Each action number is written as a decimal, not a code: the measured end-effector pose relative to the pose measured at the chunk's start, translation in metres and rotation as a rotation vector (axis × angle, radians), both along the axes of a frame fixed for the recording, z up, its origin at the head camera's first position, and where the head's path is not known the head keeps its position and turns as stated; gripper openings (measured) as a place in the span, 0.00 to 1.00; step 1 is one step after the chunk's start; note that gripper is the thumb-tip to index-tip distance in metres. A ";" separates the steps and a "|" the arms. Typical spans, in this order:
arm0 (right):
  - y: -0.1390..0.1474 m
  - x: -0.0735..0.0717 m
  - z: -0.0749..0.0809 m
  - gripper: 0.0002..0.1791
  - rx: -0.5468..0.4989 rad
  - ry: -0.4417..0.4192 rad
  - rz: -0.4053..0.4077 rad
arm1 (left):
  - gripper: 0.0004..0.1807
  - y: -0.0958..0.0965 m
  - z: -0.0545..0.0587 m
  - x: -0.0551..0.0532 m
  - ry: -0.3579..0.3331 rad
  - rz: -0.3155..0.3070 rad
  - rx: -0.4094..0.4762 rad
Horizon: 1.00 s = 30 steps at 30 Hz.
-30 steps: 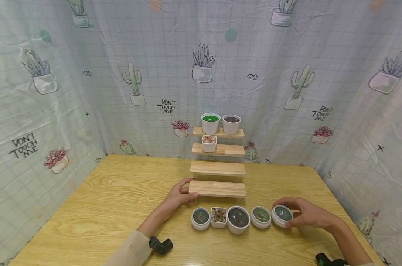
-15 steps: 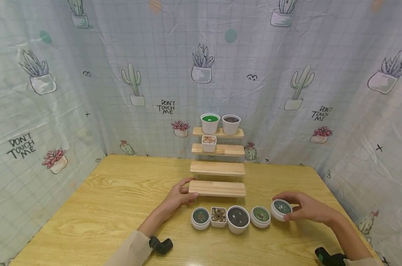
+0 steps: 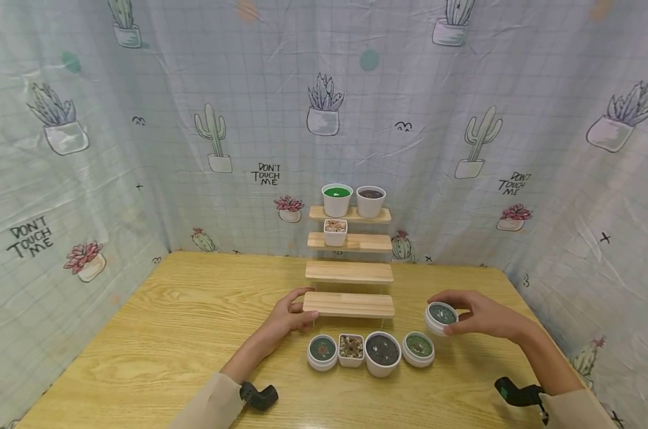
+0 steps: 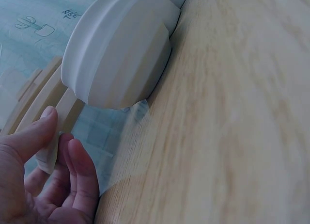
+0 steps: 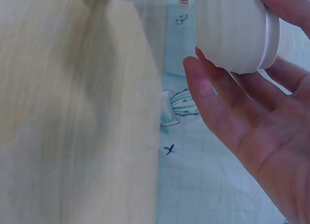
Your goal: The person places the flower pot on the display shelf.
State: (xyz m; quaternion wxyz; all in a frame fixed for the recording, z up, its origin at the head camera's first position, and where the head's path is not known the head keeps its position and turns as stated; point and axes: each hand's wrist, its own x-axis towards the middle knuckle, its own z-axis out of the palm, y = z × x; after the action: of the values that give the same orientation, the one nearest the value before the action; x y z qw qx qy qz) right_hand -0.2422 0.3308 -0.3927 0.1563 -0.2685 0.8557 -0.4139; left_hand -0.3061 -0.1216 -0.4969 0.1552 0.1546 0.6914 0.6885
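Observation:
My right hand (image 3: 482, 314) holds a small round white pot (image 3: 439, 319) with a dark green filling, thumb on one side and fingers on the other. In the right wrist view, the white pot (image 5: 237, 30) is held off the tabletop. My left hand (image 3: 285, 317) grips the left end of the lowest step of a wooden tiered stand (image 3: 351, 304). In the left wrist view, the thumb lies over the plank's end (image 4: 47, 156) and the fingers curl beneath it. The stand's top step bears two white pots, and a square pot (image 3: 335, 232) sits on the step below.
In front of the stand runs a row of white pots: a round one (image 3: 322, 352), a square pebble-filled one (image 3: 351, 350), a larger dark-filled one (image 3: 382, 354) and a round green one (image 3: 418, 349). A cactus-print curtain (image 3: 249, 119) surrounds the wooden table (image 3: 195, 322).
My right hand has lifted the round pot from the right end of the row, carrying it up and leftward toward the stand. The left hand stays on the lowest step.

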 end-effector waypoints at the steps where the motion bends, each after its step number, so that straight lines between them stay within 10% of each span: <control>1: -0.001 -0.001 0.002 0.30 0.006 0.004 -0.003 | 0.41 0.001 0.000 0.000 -0.003 0.002 -0.001; 30: -0.049 -0.037 0.041 0.32 0.088 0.110 -0.039 | 0.41 0.000 -0.002 -0.001 0.008 -0.008 -0.008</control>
State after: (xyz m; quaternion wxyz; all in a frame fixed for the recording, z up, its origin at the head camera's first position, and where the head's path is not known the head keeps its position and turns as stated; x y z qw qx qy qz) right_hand -0.2792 0.2823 -0.3520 0.1125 -0.2672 0.8853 -0.3636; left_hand -0.3071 -0.1218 -0.4993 0.1557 0.1594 0.6942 0.6844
